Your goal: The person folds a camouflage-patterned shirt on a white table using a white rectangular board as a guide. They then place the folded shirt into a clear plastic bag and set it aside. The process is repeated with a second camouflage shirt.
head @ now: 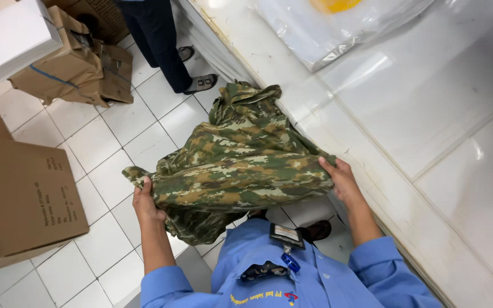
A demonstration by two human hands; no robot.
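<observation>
I hold a camouflage garment (241,159) in green, brown and cream, spread out in front of my chest over the tiled floor. My left hand (145,202) grips its left edge. My right hand (339,178) grips its right edge, close to the side of a white table (429,131). The far end of the garment bunches up against the table's edge. My blue shirt with a clipped badge (286,235) shows at the bottom.
Another person in dark trousers and sandals (169,51) stands ahead by the table. Brown cardboard boxes (24,199) sit left, more boxes (72,63) with a white block at top left. A clear plastic bag (338,28) lies on the table.
</observation>
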